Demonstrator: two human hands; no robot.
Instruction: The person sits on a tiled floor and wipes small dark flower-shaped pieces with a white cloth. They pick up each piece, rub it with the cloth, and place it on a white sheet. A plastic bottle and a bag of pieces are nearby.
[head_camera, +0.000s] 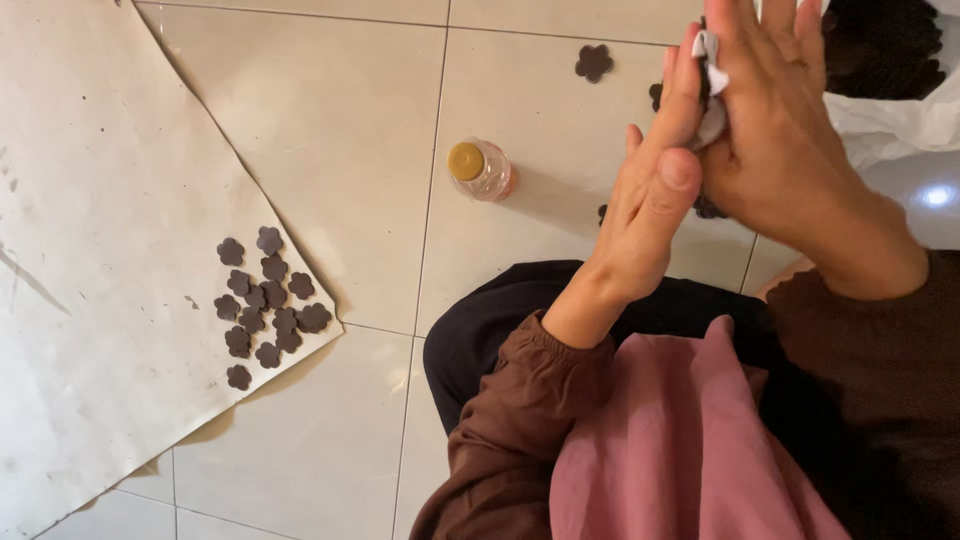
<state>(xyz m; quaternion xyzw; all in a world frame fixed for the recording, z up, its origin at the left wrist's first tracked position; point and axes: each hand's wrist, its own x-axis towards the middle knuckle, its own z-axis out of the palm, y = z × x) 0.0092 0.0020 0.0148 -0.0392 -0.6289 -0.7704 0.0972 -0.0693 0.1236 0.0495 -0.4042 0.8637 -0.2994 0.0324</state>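
My left hand and my right hand are raised in front of me, pressed flat against each other. Between them sits a small white piece, with a bit of dark material showing beside it; most of it is hidden by the palms. My right hand's back faces the camera, fingers straight. Under the hands a few dark flower-shaped cutouts lie on the tiled floor, one of them in plain sight.
A small clear bottle with a yellow cap stands on the tiles to the left of my hands. A large pale paper sheet at the left carries several dark flower cutouts. A white plastic bag lies at the upper right.
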